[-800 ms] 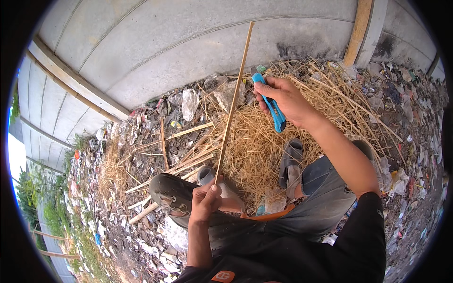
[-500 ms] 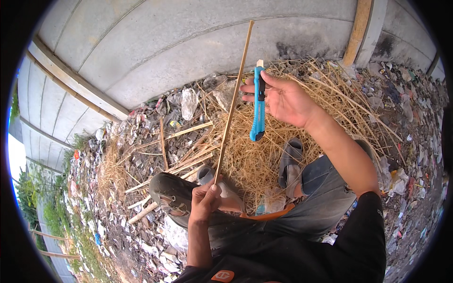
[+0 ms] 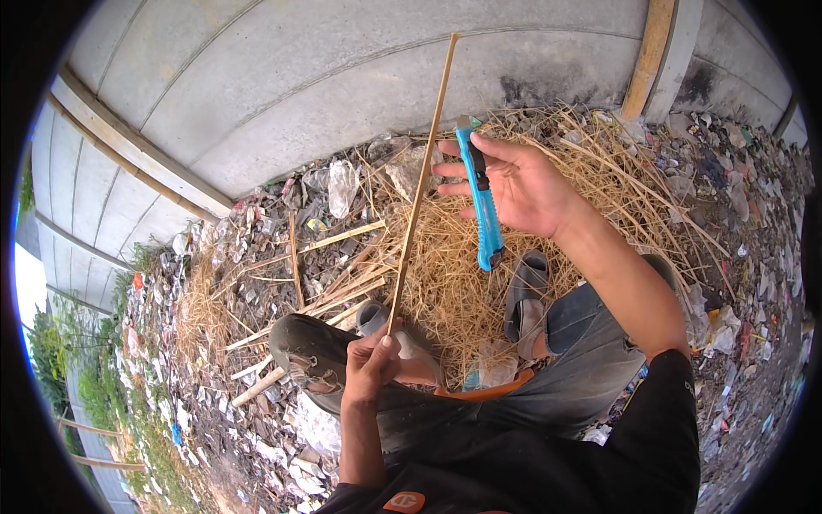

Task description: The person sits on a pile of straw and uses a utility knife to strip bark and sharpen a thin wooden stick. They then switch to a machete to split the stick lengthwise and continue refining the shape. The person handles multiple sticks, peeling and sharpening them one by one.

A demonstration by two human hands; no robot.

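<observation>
My left hand (image 3: 371, 364), low and in front of my knee, is closed around the lower end of a long thin bamboo strip (image 3: 421, 184). The strip stands up at a slant, its top end in front of the grey wall. In my right hand (image 3: 522, 184) is a blue utility knife (image 3: 485, 201), held between thumb and fingers with the palm partly showing. The knife's blade end points up, and its handle end hangs down to the right. It is just right of the strip, and the fingertips come close to the strip; whether they touch it I cannot tell.
A pile of dry straw-like shavings (image 3: 467, 283) lies between my feet and toward the wall (image 3: 368, 77). Several bamboo strips (image 3: 342, 236) rest on the littered ground at left. My sandalled feet (image 3: 527, 295) flank the pile. An orange bar (image 3: 492, 390) shows beneath my legs.
The knife has tilted, its blade end swinging left and its handle end right and down. My right fingers have spread a little more. My left hand and the strip have barely moved.
</observation>
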